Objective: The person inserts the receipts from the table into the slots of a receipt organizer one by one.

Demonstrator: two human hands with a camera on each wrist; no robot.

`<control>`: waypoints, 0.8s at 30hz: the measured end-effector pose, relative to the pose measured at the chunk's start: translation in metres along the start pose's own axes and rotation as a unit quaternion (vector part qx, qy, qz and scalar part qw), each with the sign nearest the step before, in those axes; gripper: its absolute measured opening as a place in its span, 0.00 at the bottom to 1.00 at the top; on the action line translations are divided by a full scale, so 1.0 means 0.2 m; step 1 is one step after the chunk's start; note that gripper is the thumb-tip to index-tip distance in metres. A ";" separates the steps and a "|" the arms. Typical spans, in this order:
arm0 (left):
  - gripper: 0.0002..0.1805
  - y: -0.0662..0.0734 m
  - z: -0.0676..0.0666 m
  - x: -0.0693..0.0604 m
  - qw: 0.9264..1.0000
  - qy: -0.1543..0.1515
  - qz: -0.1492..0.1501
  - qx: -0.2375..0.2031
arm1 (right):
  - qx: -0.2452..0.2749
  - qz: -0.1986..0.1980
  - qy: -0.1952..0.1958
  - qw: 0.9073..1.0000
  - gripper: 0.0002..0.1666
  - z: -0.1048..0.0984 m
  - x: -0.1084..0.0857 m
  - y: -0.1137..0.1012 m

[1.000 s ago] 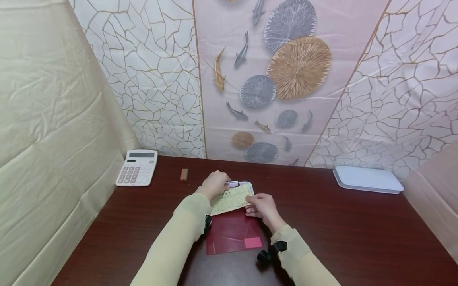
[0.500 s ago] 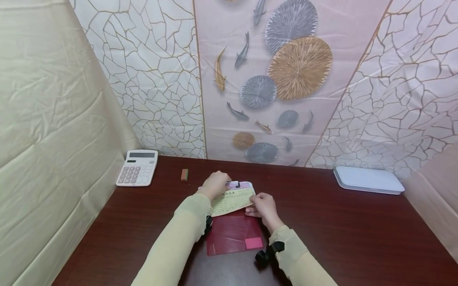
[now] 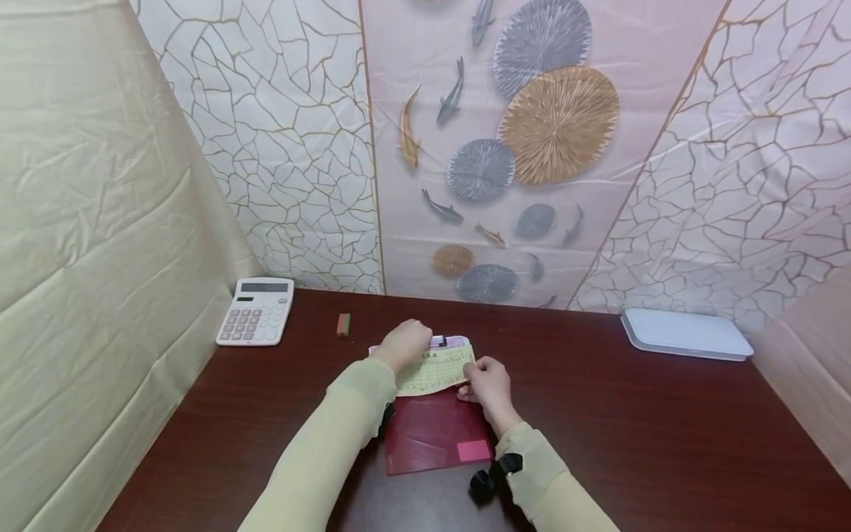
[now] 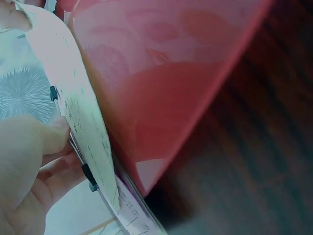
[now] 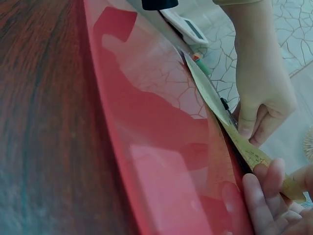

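A red glossy clipboard (image 3: 432, 432) lies on the table, with a pink rectangle near its lower right corner. Across its upper part is a yellow printed form (image 3: 435, 372), bowed up off the board in both wrist views. My left hand (image 3: 407, 344) is at the top edge, its thumb and fingers pinching the metal clip (image 4: 89, 176) with black ends. My right hand (image 3: 488, 386) holds the form's right edge between thumb and fingers. Behind the form, a white and purple patterned strip (image 3: 457, 341) shows at the top. Whether the form's upper edge is under the clip is hidden.
A white calculator (image 3: 255, 312) stands at the back left of the dark wooden table (image 3: 631, 436). Close by lies a small orange and green block (image 3: 343, 324). A white flat case (image 3: 686, 334) is at the back right. Patterned cloth hangs behind.
My left hand has shifted slightly right and covers more of the clip. The form's right edge has moved a little to the right with my right hand's fingers.
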State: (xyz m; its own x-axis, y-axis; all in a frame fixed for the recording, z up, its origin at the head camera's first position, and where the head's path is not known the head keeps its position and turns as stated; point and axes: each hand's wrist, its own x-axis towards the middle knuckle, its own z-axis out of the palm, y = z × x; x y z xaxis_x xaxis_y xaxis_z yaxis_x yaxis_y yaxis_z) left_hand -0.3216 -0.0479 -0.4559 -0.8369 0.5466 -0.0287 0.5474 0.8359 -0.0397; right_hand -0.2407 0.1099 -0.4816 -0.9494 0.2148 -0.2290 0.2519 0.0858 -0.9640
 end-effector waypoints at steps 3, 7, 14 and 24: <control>0.09 0.00 -0.01 0.00 1.000 -0.001 -0.005 -0.007 | -0.004 -0.005 0.009 1.000 0.05 0.00 0.00 0.00; 0.10 -0.01 0.00 0.00 1.000 -0.003 -0.004 -0.010 | 0.010 -0.023 0.013 1.000 0.06 0.00 -0.01 0.00; 0.09 -0.01 0.00 -0.01 1.000 -0.003 -0.005 -0.018 | 0.016 -0.029 0.001 0.999 0.08 0.01 -0.01 0.00; 0.12 -0.01 0.01 0.00 1.000 0.016 0.003 -0.015 | -0.090 -0.001 -0.017 0.996 0.09 0.01 0.06 -0.02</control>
State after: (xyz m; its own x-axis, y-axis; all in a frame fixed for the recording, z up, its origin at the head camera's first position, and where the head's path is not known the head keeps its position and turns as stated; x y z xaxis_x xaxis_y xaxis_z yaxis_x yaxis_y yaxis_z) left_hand -0.3231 -0.0499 -0.4578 -0.8339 0.5520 0.0025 0.5519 0.8338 -0.0095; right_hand -0.2527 0.1093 -0.4812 -0.9549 0.1823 -0.2342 0.2766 0.2604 -0.9250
